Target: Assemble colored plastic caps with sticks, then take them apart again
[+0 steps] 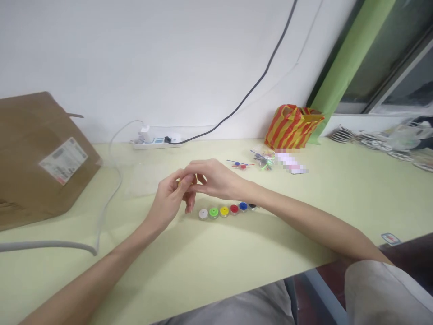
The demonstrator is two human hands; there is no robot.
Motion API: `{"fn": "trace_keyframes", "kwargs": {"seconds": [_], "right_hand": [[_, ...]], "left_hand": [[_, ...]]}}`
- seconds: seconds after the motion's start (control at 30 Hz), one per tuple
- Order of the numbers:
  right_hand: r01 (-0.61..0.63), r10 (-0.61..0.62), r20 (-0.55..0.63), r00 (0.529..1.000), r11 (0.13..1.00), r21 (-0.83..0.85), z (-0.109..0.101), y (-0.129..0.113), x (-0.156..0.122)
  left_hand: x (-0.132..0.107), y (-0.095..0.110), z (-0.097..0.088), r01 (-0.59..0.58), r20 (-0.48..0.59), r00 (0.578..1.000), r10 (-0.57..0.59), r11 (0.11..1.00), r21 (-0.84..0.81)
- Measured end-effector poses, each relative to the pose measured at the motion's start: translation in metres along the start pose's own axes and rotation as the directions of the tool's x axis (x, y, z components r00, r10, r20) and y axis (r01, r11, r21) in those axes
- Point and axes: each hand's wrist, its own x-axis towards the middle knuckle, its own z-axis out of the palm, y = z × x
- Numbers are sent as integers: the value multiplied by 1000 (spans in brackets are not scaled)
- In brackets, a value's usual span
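My left hand [171, 198] and my right hand [213, 178] meet above the pale yellow table [209, 266], fingers pinched together on a small yellowish piece [181, 183] that is mostly hidden between them. Just below the hands lies a row of small round pots [225, 210] with white, green, yellow, red, blue and black lids, joined in a strip. Behind the right hand lie thin coloured brushes [241, 164] and a small clear bag of coloured bits [264, 159].
A brown cardboard box [37, 158] stands at the left. A white power strip [155, 141] with cables lies against the wall, and a grey cable [98, 216] runs across the table. A red-and-yellow striped bag [292, 126] stands at the back right.
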Motion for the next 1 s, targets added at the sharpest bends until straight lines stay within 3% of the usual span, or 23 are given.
{"fn": "trace_keyframes", "kwargs": {"seconds": [0.17, 0.43, 0.53, 0.63, 0.7, 0.83, 0.9, 1.0], "right_hand": [[17, -8, 195, 981, 999, -44, -20, -4, 0], [66, 1, 200, 980, 943, -327, -22, -9, 2], [35, 44, 195, 980, 923, -383, -42, -13, -11], [-85, 213, 192, 958, 850, -520, -76, -11, -48], [-237, 387, 150, 910, 782, -576, -101, -3, -84], [-527, 683, 78, 726, 627, -574, -130, 20, -161], [-609, 741, 68, 668, 597, -522, -131, 31, -192], [-719, 772, 58, 633, 614, -326, -125, 41, -217]], "left_hand": [[-4, 3, 10, 14, 35, 999, -13, 1000, -24], [-5, -2, 7, 5, 71, 997, -3, 1000, -31], [-6, 1, 9, -59, 40, 997, 59, 998, -15], [-8, 3, 12, -115, -17, 993, 117, 990, 87], [-10, 2, 13, -131, -14, 991, 136, 971, 199], [-13, -2, 16, -141, 47, 990, 133, 913, 382], [-15, -5, 19, -151, 94, 988, 125, 909, 387], [-19, -8, 25, -186, 171, 977, 126, 894, 408]]}}
